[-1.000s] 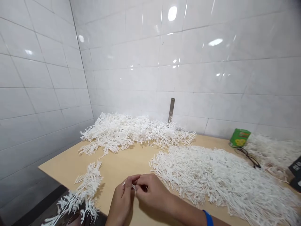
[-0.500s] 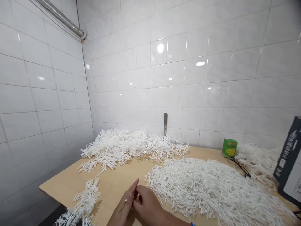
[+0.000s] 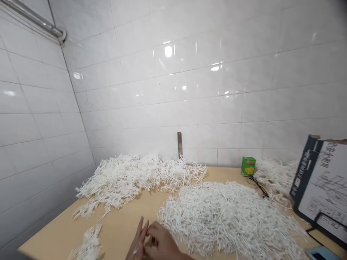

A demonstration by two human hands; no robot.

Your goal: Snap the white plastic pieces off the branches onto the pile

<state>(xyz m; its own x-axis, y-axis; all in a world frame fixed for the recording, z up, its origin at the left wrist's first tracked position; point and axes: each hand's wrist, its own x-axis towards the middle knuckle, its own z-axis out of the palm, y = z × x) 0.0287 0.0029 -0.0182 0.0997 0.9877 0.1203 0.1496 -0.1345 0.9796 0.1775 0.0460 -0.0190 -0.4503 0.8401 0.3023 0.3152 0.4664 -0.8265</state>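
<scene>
My left hand (image 3: 138, 242) is low in the middle of the head view, fingers extended upward, with a small white piece near its thumb. My right hand (image 3: 160, 241) meets it from the right, its fingers bent and pressed together; what they hold, if anything, is hidden. To the right of both hands lies a wide pile of short white strands (image 3: 219, 216). Behind them is a tangled white pile (image 3: 143, 173) along the wall. A smaller white bunch (image 3: 88, 243) rests left of my left hand.
The wooden table (image 3: 51, 231) meets a tiled wall. At the back right stand a green box (image 3: 248, 166) with a black cord (image 3: 258, 186), more white strands (image 3: 276, 177), and a large printed carton (image 3: 322, 187). A light blue object (image 3: 321, 253) lies at the lower right.
The view has turned to the right, showing more of the carton and the light blue object. My left fingers now point up more separately, and my right fingers have shifted beside them.
</scene>
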